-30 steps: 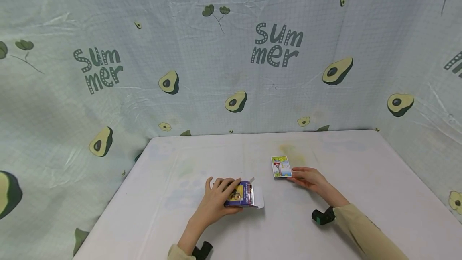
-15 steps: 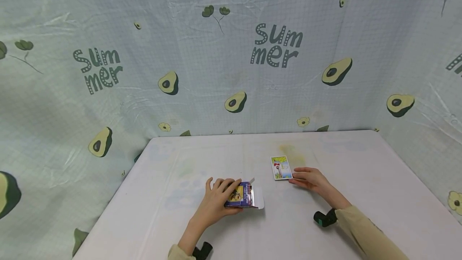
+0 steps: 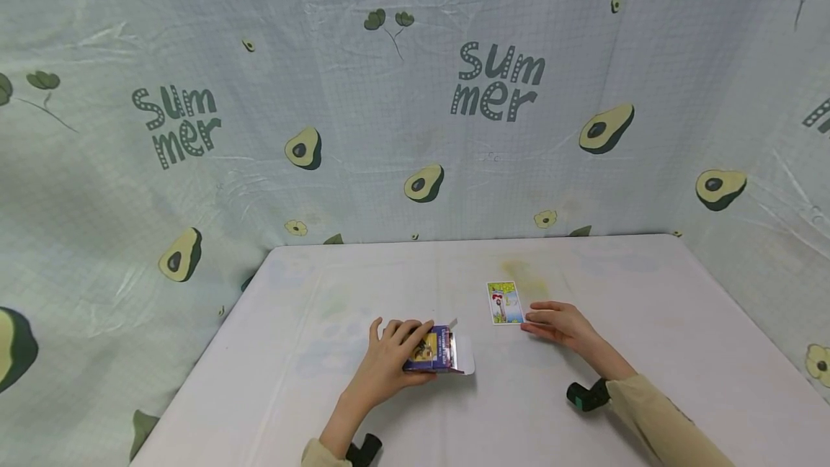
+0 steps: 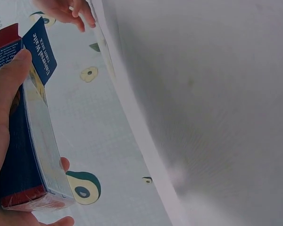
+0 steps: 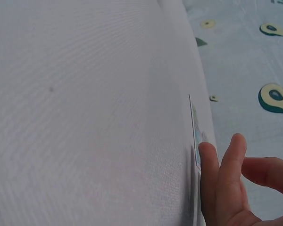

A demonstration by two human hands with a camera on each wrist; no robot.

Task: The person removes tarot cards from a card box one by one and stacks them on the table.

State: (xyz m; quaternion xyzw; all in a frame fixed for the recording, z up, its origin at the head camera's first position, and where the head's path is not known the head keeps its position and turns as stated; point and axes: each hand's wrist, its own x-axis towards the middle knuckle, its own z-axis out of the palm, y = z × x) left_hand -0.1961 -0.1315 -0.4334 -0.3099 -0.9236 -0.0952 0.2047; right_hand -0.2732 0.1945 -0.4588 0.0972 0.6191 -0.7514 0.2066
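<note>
An avocado-print sheet (image 3: 363, 92) hangs behind a white counter (image 3: 363, 272), where a person's left hand (image 3: 389, 359) grips a blue tarot-deck box (image 3: 431, 349) near the centre, thumb and fingers on opposite sides. To the right, the right hand (image 3: 560, 324), fingers extended and grasping nothing, reaches the near-right corner of a colourful card (image 3: 505, 303) lying flat, farther back than the box; contact is unclear. A pale flap (image 3: 465, 353) juts right from the box.

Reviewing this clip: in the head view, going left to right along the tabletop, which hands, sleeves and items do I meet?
Left sleeve, left hand, purple box, card, right hand, right sleeve.
</note>
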